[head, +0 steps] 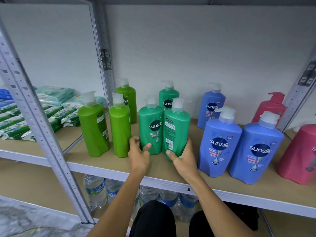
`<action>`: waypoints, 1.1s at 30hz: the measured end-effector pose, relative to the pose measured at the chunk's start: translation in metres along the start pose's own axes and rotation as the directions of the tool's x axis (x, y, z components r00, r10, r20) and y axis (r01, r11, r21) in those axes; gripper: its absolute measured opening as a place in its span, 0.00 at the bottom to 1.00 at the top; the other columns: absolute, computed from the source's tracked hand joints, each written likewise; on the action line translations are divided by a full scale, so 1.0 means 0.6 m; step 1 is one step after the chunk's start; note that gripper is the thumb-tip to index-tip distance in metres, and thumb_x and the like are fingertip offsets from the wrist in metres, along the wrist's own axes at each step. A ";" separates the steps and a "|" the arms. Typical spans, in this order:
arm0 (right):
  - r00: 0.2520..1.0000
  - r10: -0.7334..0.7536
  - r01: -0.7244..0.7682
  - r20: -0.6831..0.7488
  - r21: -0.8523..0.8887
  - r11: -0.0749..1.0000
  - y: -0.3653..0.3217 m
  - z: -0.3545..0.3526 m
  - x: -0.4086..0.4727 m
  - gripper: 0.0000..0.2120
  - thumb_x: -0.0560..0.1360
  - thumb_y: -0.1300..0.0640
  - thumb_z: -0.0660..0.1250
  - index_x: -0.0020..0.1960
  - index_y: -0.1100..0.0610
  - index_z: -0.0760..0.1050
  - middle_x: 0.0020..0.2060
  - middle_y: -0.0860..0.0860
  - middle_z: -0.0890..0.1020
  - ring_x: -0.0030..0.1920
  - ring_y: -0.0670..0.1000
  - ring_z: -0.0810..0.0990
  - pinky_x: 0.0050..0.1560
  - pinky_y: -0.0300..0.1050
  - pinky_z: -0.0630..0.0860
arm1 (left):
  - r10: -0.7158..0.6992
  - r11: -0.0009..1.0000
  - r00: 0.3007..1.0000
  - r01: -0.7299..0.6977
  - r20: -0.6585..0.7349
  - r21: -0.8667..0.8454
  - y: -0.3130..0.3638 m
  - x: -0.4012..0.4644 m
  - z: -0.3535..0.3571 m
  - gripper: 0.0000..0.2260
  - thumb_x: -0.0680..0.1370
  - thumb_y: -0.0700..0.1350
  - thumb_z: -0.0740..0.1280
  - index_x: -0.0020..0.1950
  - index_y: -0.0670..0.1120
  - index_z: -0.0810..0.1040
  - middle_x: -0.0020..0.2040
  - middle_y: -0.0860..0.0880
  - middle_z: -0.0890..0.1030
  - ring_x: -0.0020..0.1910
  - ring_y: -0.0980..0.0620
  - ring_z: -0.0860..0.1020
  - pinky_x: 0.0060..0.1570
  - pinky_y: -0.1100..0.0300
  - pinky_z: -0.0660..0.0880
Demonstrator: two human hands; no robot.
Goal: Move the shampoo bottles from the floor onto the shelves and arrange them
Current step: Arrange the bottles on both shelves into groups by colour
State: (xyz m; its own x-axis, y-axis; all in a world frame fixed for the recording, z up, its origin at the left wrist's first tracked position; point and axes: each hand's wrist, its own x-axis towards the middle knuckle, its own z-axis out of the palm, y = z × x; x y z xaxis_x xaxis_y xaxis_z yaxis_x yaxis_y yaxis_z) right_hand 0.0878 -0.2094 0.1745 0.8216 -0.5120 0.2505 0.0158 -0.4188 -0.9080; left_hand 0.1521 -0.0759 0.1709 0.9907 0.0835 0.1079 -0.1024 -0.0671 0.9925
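Two teal shampoo bottles stand upright, touching, at the shelf (106,165) front. Right hand (183,158) grips the right teal bottle (176,127) at its base, back label forward. Left hand (139,154), fingers loosely curled, touches the left teal bottle (150,124) low down.

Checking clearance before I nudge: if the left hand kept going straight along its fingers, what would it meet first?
The left hand already touches the front teal bottle; going on, it would likely brush the light green bottle beside it, though depth is unclear.
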 end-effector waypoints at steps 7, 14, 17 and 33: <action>0.995 0.028 -0.030 -0.100 -0.011 0.999 0.003 0.004 -0.002 0.41 0.72 0.60 0.71 0.77 0.55 0.51 0.71 0.54 0.69 0.70 0.54 0.68 0.71 0.53 0.65 | 0.041 0.996 0.959 -0.016 -0.282 0.091 0.015 -0.026 0.017 0.17 0.73 0.39 0.72 0.61 0.42 0.73 0.55 0.43 0.77 0.55 0.45 0.76 0.58 0.51 0.73; 0.994 0.014 -0.020 -0.105 -0.058 0.998 0.004 0.003 0.008 0.44 0.70 0.60 0.73 0.77 0.55 0.50 0.69 0.52 0.71 0.67 0.53 0.71 0.66 0.46 0.68 | 0.071 0.988 0.985 -0.048 -0.159 0.144 0.030 -0.033 0.046 0.34 0.68 0.38 0.76 0.69 0.41 0.64 0.63 0.41 0.71 0.61 0.43 0.71 0.61 0.56 0.67; 0.994 0.020 -0.027 -0.109 -0.066 0.997 0.004 0.009 0.018 0.47 0.67 0.59 0.76 0.76 0.54 0.51 0.67 0.52 0.72 0.65 0.53 0.73 0.65 0.48 0.71 | 0.081 0.989 0.990 -0.064 -0.118 0.136 0.023 -0.012 0.048 0.38 0.65 0.38 0.78 0.70 0.43 0.63 0.63 0.43 0.74 0.61 0.44 0.74 0.62 0.52 0.71; 0.983 0.001 -0.037 -0.182 -0.198 0.979 -0.001 0.004 -0.011 0.31 0.65 0.53 0.78 0.61 0.59 0.67 0.54 0.54 0.76 0.57 0.56 0.74 0.56 0.47 0.72 | 0.121 0.906 0.990 -0.139 0.070 0.400 0.014 -0.005 0.011 0.36 0.69 0.50 0.76 0.70 0.45 0.60 0.60 0.45 0.79 0.56 0.42 0.78 0.53 0.53 0.75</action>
State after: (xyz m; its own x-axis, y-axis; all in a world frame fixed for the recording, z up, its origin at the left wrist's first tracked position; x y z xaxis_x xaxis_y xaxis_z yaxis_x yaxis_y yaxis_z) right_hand 0.0838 -0.2044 0.1725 0.7040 -0.6405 0.3070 -0.1281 -0.5396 -0.8321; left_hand 0.1488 -0.0830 0.1786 0.9749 0.0050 0.2227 -0.1943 -0.4700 0.8610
